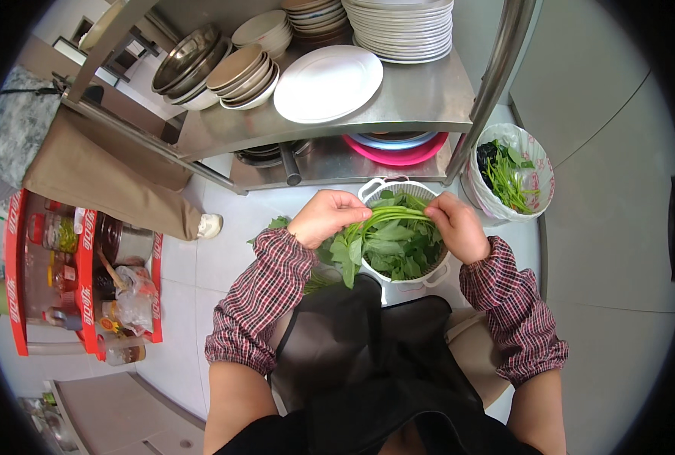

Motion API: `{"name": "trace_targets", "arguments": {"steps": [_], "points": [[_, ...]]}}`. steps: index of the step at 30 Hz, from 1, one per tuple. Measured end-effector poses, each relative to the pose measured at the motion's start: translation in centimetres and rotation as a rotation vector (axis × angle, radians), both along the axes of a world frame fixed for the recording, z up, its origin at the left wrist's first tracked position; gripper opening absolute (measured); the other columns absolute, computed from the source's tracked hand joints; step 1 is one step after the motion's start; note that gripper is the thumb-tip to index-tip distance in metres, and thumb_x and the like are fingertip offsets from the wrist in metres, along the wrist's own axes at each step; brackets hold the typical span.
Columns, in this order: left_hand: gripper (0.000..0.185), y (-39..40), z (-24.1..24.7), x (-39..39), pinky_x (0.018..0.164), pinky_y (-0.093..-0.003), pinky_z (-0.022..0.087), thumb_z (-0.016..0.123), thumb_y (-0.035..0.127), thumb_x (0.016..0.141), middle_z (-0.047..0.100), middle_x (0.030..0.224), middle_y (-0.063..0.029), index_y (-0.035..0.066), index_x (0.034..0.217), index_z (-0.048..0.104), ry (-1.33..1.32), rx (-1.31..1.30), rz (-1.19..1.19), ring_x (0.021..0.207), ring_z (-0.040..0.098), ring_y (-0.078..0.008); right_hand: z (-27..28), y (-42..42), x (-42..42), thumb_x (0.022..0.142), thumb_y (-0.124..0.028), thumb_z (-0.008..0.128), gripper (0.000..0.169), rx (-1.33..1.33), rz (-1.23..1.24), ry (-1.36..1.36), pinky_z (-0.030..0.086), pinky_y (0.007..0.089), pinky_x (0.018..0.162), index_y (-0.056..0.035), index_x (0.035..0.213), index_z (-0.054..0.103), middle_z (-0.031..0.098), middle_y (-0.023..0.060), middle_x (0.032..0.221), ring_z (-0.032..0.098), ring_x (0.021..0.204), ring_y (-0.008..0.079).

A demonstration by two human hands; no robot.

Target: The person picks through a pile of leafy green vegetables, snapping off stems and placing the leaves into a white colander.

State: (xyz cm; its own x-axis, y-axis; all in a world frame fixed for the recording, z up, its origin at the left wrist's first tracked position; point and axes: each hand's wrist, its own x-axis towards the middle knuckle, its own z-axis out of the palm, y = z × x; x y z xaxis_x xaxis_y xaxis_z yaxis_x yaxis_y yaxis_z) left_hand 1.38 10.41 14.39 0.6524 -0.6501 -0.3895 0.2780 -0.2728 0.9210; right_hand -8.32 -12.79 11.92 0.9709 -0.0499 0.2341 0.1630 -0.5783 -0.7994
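Note:
My left hand (333, 215) pinches one end of a small bunch of green leafy stems (397, 212), its leaves hanging down on the left. The other end of the bunch is between the thumb and fingers of my right hand (457, 224). Both hands are above a white plastic colander (437, 273) with two handles, which holds loose green leaves (407, 250). More leafy greens (320, 281) lie on the floor left of the colander, partly hidden by my left forearm and the black apron.
A bin lined with a printed plastic bag (542, 176) stands right, with stems inside. Ahead is a steel shelf (422, 94) bearing plates and bowls. Another person's leg (115, 170) is at the left, by a red rack (88, 284) of jars. A wall runs along the right.

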Motion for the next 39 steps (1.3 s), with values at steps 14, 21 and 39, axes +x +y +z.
{"name": "trace_targets", "arguments": {"steps": [14, 21, 39], "points": [[0.012, -2.4, -3.0, -1.6, 0.063, -0.0428, 0.047, 0.057, 0.008, 0.073, 0.056, 0.075, -0.0195, -0.003, 0.073, 0.054, -1.133, 0.572, 0.128, 0.066, 0.057, -0.0356, -0.5, 2.5, -0.5, 0.080, -0.017, 0.058, 0.013, -0.208, -0.088, -0.031, 0.044, 0.0402, 0.060, -0.0039, 0.077, 0.057, 0.056, 0.0116, 0.078, 0.056, 0.070, 0.0334], [0.011, -3.5, -3.7, -1.7, 0.061, -0.0436, 0.045, 0.055, 0.009, 0.078, 0.054, 0.078, -0.0190, -0.001, 0.079, 0.049, -1.079, 0.523, 0.249, 0.068, 0.055, -0.0375, -1.4, 1.9, -0.2, 0.079, -0.013, 0.058, 0.015, 0.096, -0.090, 0.064, 0.044, 0.0402, 0.063, 0.0014, 0.076, 0.056, 0.057, 0.0178, 0.076, 0.055, 0.072, 0.0355], [0.020, -1.9, -10.2, 2.0, 0.070, -0.0292, 0.046, 0.058, 0.014, 0.080, 0.063, 0.080, -0.0121, -0.002, 0.092, 0.059, -0.555, 0.408, 0.189, 0.073, 0.059, -0.0199, -2.4, -2.9, 0.5, 0.089, -0.018, 0.048, 0.020, 0.552, -0.324, 0.296, 0.035, 0.0216, 0.050, -0.0008, 0.082, 0.055, 0.047, -0.0028, 0.061, 0.042, 0.055, 0.0062]]}}
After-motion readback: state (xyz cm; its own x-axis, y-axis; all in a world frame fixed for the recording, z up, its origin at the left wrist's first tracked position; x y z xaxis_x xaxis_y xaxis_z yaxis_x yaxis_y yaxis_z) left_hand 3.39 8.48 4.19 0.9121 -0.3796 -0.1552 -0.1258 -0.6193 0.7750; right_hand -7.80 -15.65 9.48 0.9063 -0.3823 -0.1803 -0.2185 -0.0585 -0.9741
